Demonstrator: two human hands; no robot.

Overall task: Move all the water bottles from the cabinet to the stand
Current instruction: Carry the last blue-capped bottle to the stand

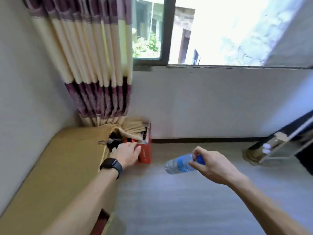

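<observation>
Water bottle [179, 164] is held in the air, lower centre-right of frame, lying nearly level. Its blue cap end is pinched by the curled fingers of the right hand [211, 167]. Left hand [126, 153], black watch [111, 165] at the wrist, is laid at the far end of the tan cabinet [59, 167], against a red box [145, 153] below the curtain [94, 65]. Whether anything is gripped cannot be told. Metal stand [279, 143] is seen at the right edge.

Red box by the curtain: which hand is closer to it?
Left. The left hand is right at the red box; the right hand is apart, off to its right, holding a water bottle.
</observation>
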